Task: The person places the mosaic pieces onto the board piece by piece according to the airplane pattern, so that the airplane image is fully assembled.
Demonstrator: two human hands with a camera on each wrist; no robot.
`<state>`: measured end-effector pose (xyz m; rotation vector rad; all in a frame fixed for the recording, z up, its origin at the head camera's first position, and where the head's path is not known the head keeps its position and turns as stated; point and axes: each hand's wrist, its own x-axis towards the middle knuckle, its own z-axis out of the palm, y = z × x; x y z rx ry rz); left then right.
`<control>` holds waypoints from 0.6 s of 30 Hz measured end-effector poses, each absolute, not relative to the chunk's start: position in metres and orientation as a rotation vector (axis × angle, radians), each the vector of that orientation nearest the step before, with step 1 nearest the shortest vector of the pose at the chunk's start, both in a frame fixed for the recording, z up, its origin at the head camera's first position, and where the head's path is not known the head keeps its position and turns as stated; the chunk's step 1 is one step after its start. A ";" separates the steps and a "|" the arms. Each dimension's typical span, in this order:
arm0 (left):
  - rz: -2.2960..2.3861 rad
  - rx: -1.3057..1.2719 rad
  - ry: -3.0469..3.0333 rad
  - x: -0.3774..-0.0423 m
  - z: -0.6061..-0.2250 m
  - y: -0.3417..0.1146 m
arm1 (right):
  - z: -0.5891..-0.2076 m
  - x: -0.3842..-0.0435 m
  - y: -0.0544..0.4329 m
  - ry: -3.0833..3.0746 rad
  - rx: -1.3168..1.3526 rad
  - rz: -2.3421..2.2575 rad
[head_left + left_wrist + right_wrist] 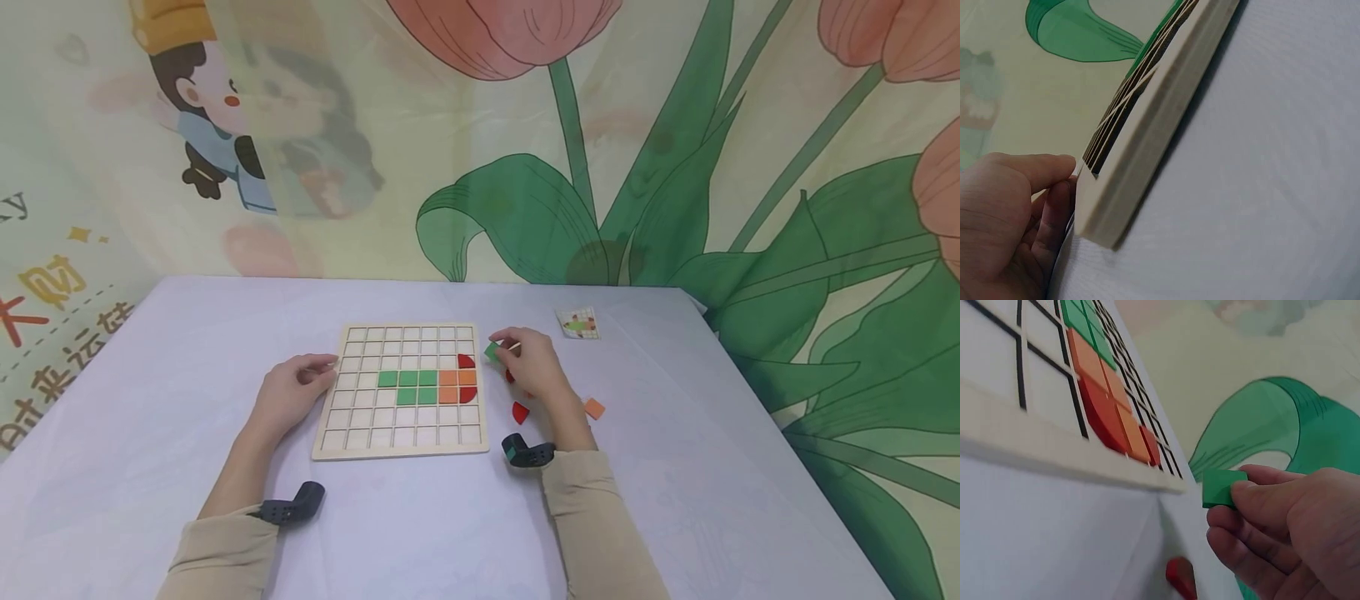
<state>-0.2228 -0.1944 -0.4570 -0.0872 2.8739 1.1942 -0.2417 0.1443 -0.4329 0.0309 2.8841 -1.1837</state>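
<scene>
A pale wooden grid board point(363, 421) lies on the table. Green squares point(407, 379), orange squares point(447, 387) and two red rounded pieces point(467, 361) fill some cells, mostly toward its right. At the board's left edge my left hand point(288, 392) rests its fingertips against the rim, the thumb point(1054, 172) close by the corner in the left wrist view. My right hand point(531, 362) pinches a green square piece point(1219, 487) between thumb and fingers, just off the board's right side and above the table.
Loose red pieces point(520, 412) lie under and beside the right hand. An orange square point(594, 408) sits by the right wrist. A small pattern card point(579, 323) lies at the back right. Behind the table point(420, 525) hangs a printed tulip backdrop point(510, 208).
</scene>
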 end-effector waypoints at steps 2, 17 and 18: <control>1.191 -0.096 2.872 -0.222 -0.456 -0.194 | -0.431 -0.240 0.137 2.880 0.026 -1.214; 1.216 -0.069 2.875 -0.222 -0.455 -0.195 | -0.422 -0.221 0.065 2.891 -0.524 -1.111; 1.218 -0.069 2.873 -0.222 -0.455 -0.195 | -0.423 -0.219 0.060 2.896 -0.562 -1.087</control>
